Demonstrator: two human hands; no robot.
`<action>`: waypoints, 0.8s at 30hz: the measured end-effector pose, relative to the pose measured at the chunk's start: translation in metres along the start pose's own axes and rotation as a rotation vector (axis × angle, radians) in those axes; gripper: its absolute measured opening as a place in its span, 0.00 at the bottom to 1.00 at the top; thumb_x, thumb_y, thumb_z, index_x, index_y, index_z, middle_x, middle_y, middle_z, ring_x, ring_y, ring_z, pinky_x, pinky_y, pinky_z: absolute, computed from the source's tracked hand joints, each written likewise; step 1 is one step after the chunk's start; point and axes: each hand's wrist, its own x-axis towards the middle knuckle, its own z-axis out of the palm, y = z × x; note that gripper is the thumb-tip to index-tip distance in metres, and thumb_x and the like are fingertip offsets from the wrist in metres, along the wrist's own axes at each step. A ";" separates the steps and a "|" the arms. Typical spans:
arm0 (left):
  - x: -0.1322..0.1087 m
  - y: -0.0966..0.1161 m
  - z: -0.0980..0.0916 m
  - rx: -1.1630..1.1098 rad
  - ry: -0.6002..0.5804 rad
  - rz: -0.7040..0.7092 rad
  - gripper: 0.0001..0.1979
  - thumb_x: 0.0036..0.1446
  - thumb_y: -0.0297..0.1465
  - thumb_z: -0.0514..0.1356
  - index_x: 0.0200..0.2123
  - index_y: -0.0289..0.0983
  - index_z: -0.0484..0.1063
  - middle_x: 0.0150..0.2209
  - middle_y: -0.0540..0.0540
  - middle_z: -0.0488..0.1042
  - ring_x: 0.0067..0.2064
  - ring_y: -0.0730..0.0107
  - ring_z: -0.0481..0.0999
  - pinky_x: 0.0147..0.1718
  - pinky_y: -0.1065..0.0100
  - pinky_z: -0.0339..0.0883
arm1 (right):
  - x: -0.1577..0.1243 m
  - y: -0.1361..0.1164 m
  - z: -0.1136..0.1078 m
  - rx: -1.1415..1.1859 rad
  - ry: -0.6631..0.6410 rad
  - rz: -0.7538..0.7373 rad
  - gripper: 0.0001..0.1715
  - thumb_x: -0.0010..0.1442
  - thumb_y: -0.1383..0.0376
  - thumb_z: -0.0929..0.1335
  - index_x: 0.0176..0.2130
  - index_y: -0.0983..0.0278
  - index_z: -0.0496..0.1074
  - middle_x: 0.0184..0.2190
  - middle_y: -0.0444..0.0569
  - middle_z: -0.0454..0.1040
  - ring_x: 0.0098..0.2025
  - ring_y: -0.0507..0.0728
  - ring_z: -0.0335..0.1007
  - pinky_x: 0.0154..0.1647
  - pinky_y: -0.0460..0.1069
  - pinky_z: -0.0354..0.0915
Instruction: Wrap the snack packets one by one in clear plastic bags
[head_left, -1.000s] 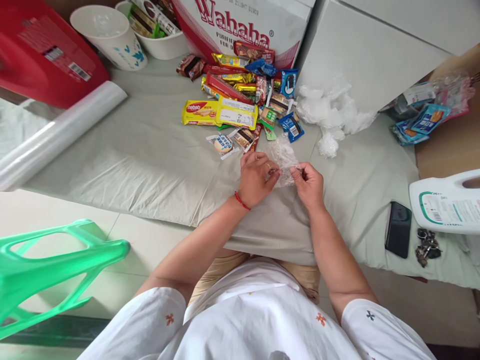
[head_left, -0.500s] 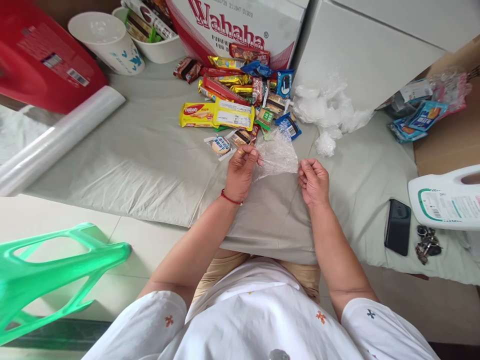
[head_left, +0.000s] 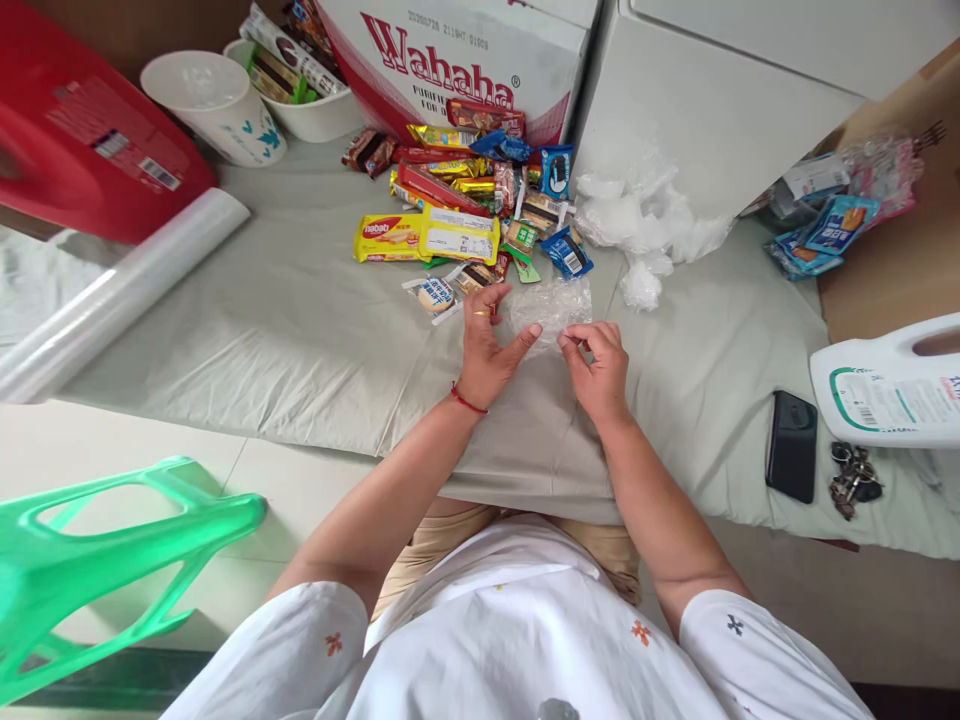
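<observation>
Cloth-covered bench (head_left: 300, 340), wrinkled; snack packets (head_left: 461, 238) heaped before the Wahaha carton (head_left: 480, 35). Right hand (head_left: 598, 372) pinches the near edge of the clear plastic film (head_left: 547, 303), just in front of the packets; left hand (head_left: 484, 345) spread, gripping nothing. Risk, I judge: film held at one edge could fold or cling, and my left-side reach could knock the round biscuit packet (head_left: 436, 296)
</observation>
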 end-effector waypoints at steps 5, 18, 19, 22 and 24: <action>-0.003 -0.006 0.007 -0.061 0.116 -0.248 0.45 0.43 0.51 0.77 0.61 0.42 0.66 0.56 0.38 0.67 0.47 0.63 0.73 0.40 0.65 0.70 | 0.000 0.001 -0.005 0.091 0.020 0.136 0.10 0.68 0.55 0.69 0.38 0.56 0.76 0.36 0.48 0.75 0.40 0.58 0.68 0.46 0.53 0.67; -0.037 0.050 -0.055 -0.561 -0.171 -0.700 0.21 0.40 0.41 0.79 0.26 0.36 0.74 0.21 0.52 0.68 0.23 0.79 0.62 0.20 0.73 0.48 | 0.001 -0.021 -0.036 0.805 0.110 0.702 0.21 0.46 0.53 0.81 0.34 0.59 0.73 0.27 0.39 0.65 0.27 0.49 0.59 0.27 0.45 0.61; -0.042 0.051 -0.061 -0.572 -0.168 -0.712 0.21 0.40 0.41 0.79 0.26 0.35 0.75 0.21 0.53 0.68 0.22 0.80 0.61 0.20 0.73 0.48 | -0.002 -0.020 -0.041 0.841 0.112 0.749 0.22 0.44 0.54 0.82 0.33 0.59 0.73 0.26 0.38 0.65 0.27 0.48 0.58 0.25 0.45 0.60; -0.054 0.054 -0.078 -0.609 -0.156 -0.760 0.21 0.39 0.39 0.80 0.26 0.35 0.75 0.22 0.53 0.68 0.22 0.81 0.61 0.19 0.74 0.49 | -0.015 -0.018 -0.053 0.900 0.136 0.868 0.24 0.40 0.57 0.83 0.31 0.60 0.72 0.27 0.39 0.66 0.26 0.47 0.58 0.22 0.43 0.56; -0.061 0.055 -0.088 -0.621 -0.141 -0.793 0.21 0.37 0.38 0.81 0.26 0.35 0.74 0.23 0.52 0.69 0.22 0.82 0.62 0.19 0.75 0.51 | -0.025 -0.015 -0.060 0.891 0.144 0.911 0.24 0.39 0.59 0.83 0.29 0.61 0.71 0.27 0.39 0.67 0.26 0.47 0.58 0.20 0.42 0.55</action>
